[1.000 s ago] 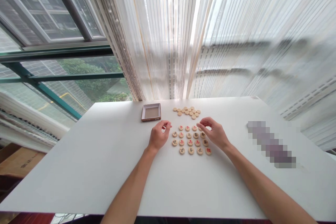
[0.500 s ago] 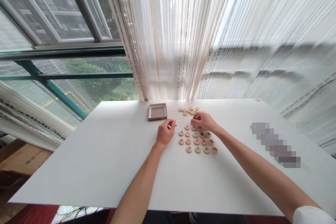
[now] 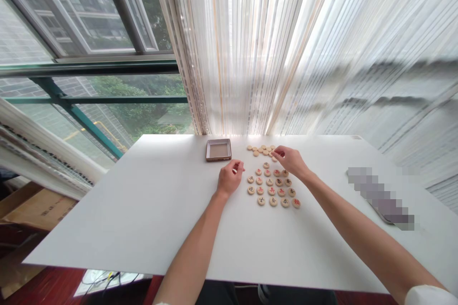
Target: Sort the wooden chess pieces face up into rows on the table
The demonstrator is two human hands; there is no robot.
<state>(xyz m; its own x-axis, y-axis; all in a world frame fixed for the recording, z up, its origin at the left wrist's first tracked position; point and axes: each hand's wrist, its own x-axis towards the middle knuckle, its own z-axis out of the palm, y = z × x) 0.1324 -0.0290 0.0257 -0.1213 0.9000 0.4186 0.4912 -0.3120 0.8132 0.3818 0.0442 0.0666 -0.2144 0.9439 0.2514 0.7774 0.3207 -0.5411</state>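
Note:
My right hand (image 3: 290, 161) reaches to the near edge of a loose cluster of face-down xiangqi pieces (image 3: 264, 148). Its thumb and fingers pinch together on one wooden xiangqi piece, mostly covered by the fingertips. Nearer to me lie rows of round face-up pieces, some with red characters (image 3: 271, 191) and some with black characters (image 3: 273, 201). One black-marked piece (image 3: 266, 165) sits alone above these rows. My left hand (image 3: 229, 177) rests on the table left of the rows, fingers curled in, with nothing visible between them.
A shallow open box (image 3: 219, 150) with a dark rim stands at the back, left of the pieces. On the right of the white table (image 3: 136, 209) lies a long blurred-out object (image 3: 381, 198). Sheer curtains (image 3: 250, 57) and a window rise behind the table.
My right hand has moved back from above the rows to the face-down pieces. A black-marked piece now shows where its fingers were. My left hand stays put; the view has shifted slightly.

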